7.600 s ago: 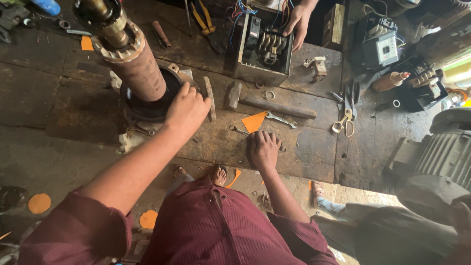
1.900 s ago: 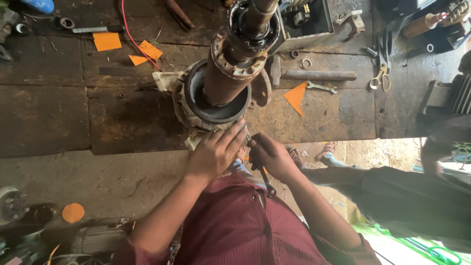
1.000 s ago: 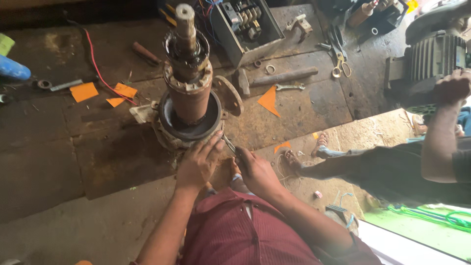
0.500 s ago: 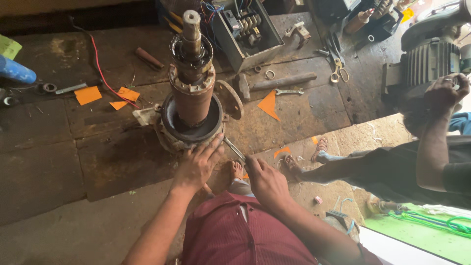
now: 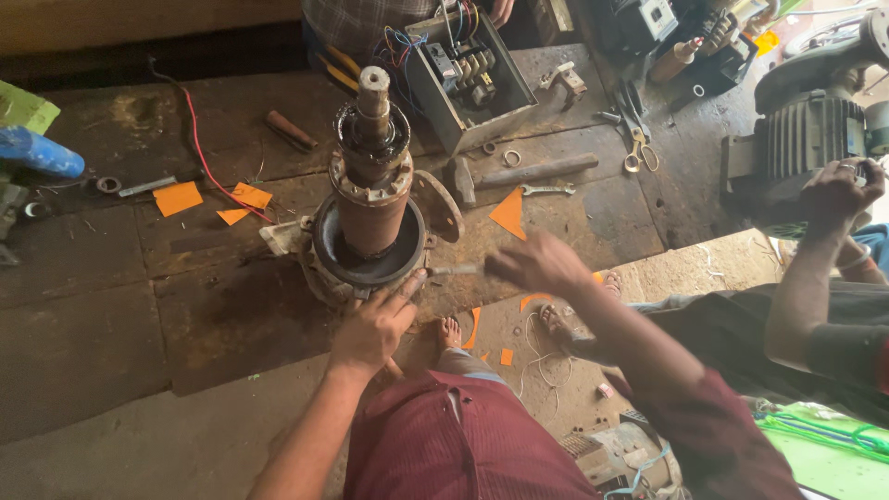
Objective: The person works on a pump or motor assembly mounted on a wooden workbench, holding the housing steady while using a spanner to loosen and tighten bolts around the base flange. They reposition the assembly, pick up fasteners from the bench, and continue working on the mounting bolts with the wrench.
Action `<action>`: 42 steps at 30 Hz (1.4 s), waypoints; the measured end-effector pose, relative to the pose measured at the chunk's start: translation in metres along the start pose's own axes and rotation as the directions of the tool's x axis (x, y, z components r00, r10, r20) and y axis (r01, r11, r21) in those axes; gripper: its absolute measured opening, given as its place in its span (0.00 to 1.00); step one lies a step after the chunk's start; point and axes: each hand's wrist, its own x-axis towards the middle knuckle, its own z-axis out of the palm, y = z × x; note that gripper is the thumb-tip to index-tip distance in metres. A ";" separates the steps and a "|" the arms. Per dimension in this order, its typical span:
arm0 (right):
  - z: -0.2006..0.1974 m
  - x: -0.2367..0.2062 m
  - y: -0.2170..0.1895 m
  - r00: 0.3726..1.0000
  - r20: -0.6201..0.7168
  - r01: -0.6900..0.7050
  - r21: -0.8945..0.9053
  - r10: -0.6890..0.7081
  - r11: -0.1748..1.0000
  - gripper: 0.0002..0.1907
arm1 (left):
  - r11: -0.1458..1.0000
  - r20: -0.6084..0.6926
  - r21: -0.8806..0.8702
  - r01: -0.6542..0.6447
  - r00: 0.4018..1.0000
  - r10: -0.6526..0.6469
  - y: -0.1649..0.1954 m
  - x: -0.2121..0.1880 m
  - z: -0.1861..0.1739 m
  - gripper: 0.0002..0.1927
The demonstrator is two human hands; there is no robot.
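Here the rusty motor housing [image 5: 370, 255] stands upright on the dark wooden floor [image 5: 139, 278], the left hand [image 5: 370, 329] lies flat with fingers apart on its rim, and the blurred right hand [image 5: 532, 264] is clamped on a thin metal tool [image 5: 454, 270] touching that rim.

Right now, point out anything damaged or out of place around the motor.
The rotor stands half out of its housing, rusty and grimy. Orange scraps and loose tools litter the boards around it.

A motor repair workshop: a stained wooden floor [image 5: 111, 306] is strewn with a hammer [image 5: 519, 172], a spanner [image 5: 546, 190], scissors [image 5: 637, 153], an open electrical control box [image 5: 468, 79] with loose wires, a finned motor housing [image 5: 806, 139] and a dismantled pump motor [image 5: 370, 222].
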 end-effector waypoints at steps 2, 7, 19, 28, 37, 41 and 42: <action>-0.005 0.025 0.015 0.997 -0.018 -0.081 -0.135 0.079 0.988 0.08 | 0.999 -0.025 -0.034 -0.019 1.000 0.018 0.002 0.000 0.001 0.07; -0.003 0.061 -0.013 0.943 -0.328 -0.115 -0.169 0.054 0.979 0.24 | 0.999 0.085 0.027 0.019 0.996 -0.022 0.004 0.000 0.003 0.06; -0.026 0.029 -0.081 0.886 -0.110 -0.428 0.174 0.450 0.887 0.09 | 0.996 -0.052 0.079 -0.047 0.997 0.051 0.004 0.004 -0.007 0.03; 0.017 0.024 -0.126 0.729 0.536 -0.521 0.838 0.427 -0.163 0.19 | 0.993 -0.108 0.118 -0.016 0.994 0.029 0.005 0.006 -0.008 0.03; 0.043 0.009 -0.107 0.709 0.610 -0.606 0.783 0.353 -0.138 0.19 | 1.000 -0.056 -0.017 -0.017 0.998 0.016 0.002 0.001 -0.009 0.04; 0.025 0.020 -0.072 0.711 0.628 -0.692 0.704 0.316 0.159 0.18 | 1.000 -0.070 -0.005 0.009 0.997 -0.009 -0.002 -0.002 -0.003 0.01; 0.018 0.029 -0.060 0.705 0.623 -0.709 0.636 0.340 0.305 0.18 | 1.000 -0.059 0.021 0.015 0.998 -0.013 -0.001 -0.004 -0.002 0.01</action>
